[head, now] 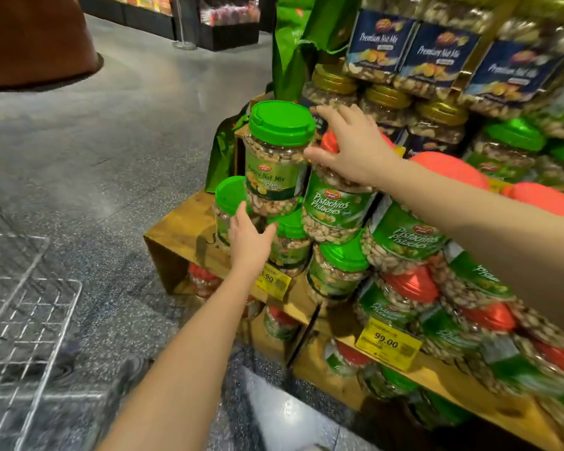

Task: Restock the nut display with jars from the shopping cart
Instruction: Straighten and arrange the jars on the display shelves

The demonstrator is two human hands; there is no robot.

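While both bare arms are stretched toward it, a tiered wooden crate display (183, 222) stacked with clear plastic nut jars is seen filling the right half of the view. A silver wire shopping cart (30, 320) is noted left of the display, well apart from it, on the grey speckled floor (127, 141). Blue-labelled "Premium Nut Mix" packs (437, 56) are ranked along the display's top tier.

At the display's left front corner, a clear jar with green lid and "Fancy Nut Mix" label (275, 164) is stood upright on lower jars. Just beside it, toward the display's middle, a clear "Pistachios" jar with orange-red lid (336, 203) is tilted slightly. Its lid is clasped from above by the right hand (352, 148), thumb and fingers curled round the rim.

Lower on the same corner, a second green-lidded clear jar (228, 200) is touched by the left hand (249, 239). Fingers are laid up its side, thumb splayed out. Whether that hand is closed round the jar cannot be told.

Yellow price tags (388, 345) are fixed to the display's front edges.
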